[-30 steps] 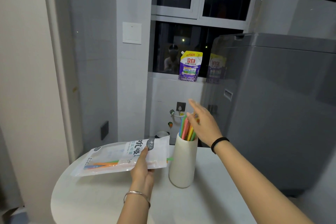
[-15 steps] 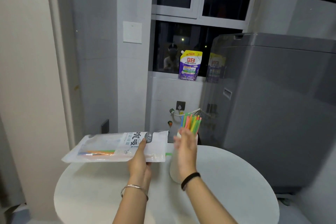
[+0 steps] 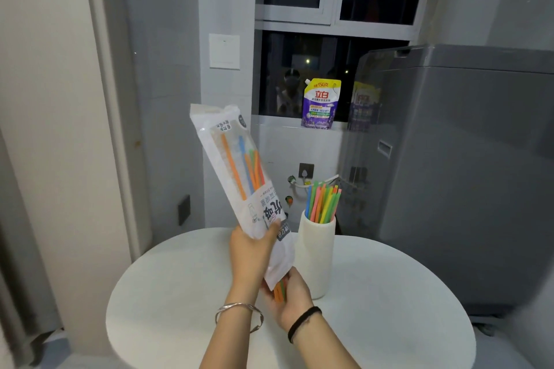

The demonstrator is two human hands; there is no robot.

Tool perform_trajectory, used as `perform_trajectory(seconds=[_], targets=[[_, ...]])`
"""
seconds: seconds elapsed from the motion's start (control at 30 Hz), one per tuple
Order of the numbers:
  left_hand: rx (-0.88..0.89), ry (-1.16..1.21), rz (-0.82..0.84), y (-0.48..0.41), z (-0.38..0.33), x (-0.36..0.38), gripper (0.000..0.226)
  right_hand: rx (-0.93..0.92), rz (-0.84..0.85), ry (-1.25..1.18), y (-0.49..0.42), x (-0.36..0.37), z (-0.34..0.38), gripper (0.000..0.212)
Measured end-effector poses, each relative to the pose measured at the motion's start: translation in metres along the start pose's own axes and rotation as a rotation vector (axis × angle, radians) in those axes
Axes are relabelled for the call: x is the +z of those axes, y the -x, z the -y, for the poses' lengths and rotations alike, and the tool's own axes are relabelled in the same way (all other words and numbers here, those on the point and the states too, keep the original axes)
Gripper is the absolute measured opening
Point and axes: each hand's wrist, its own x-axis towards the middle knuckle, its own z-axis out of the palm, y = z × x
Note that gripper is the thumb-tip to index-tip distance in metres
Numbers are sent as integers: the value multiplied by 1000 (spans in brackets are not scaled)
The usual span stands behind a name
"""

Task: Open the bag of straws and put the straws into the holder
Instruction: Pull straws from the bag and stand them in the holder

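Observation:
My left hand (image 3: 251, 252) grips the white straw bag (image 3: 230, 168) near its lower part and holds it tilted up, mouth down. Several orange, blue and green straws show through its clear window. Below the mouth, my right hand (image 3: 289, 296) is cupped around the orange and green straw ends (image 3: 280, 290) that poke out. The white cylindrical holder (image 3: 316, 255) stands on the round white table (image 3: 389, 308) just right of my hands, with several coloured straws (image 3: 322, 202) upright in it.
A grey washing machine (image 3: 464, 174) stands close behind the table on the right. A purple detergent pouch (image 3: 320, 105) sits on the window sill. The wall and a door frame lie to the left.
My left hand has swung the bag from lying flat to tilted up with its mouth down. My right hand has left the holder and moved under the bag's mouth onto the straw ends.

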Motion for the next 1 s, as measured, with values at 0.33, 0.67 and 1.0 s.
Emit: perform_trajectory(seconds=[0.33, 0.67, 1.0], targets=[[-73, 150, -56, -4, -6, -15, 13, -285, -121, 677, 12, -5, 14, 34], [-155, 308, -206, -9, 2, -25, 27, -330, -180, 697, 12, -12, 29, 31], [-11, 168, -121, 0, -13, -5, 13, -35, -133, -171, 4, -12, 14, 34]])
